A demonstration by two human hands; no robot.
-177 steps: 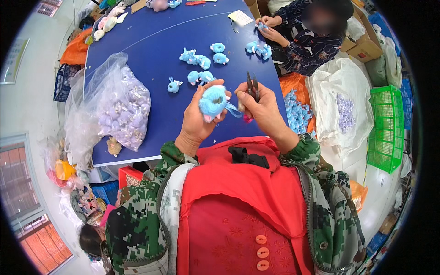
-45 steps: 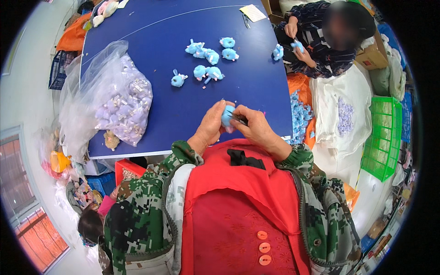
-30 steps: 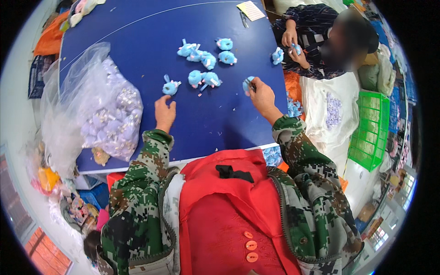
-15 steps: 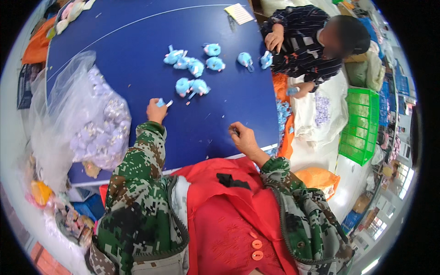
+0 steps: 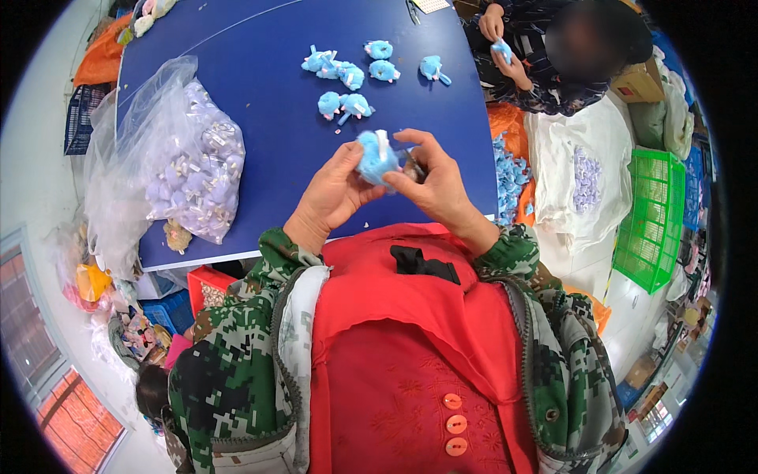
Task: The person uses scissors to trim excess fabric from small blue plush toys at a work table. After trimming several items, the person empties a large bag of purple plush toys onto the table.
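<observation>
Fluffy round blue plush toy (image 5: 371,162), white tag (image 5: 383,144) uppermost, is held above a smooth blue table (image 5: 276,158), cradled in the half-curled left hand (image 5: 335,191) while the right hand (image 5: 434,180), thumb against the fur, closes around dark metal snips (image 5: 418,160). Similar small blue toys (image 5: 351,77) lie beyond; whether any is finished cannot be told. Working room lies between the hands and a clear plastic bag of lilac toys (image 5: 197,162), the table's white near edge passing under the wrists

Looks fluffy and matt on the nearest blue toy (image 5: 376,162), smooth on the bench (image 5: 276,158), thin, glossy plastic on the bag (image 5: 197,170); perhaps metal, though blurred, on the snips (image 5: 416,167).
</observation>
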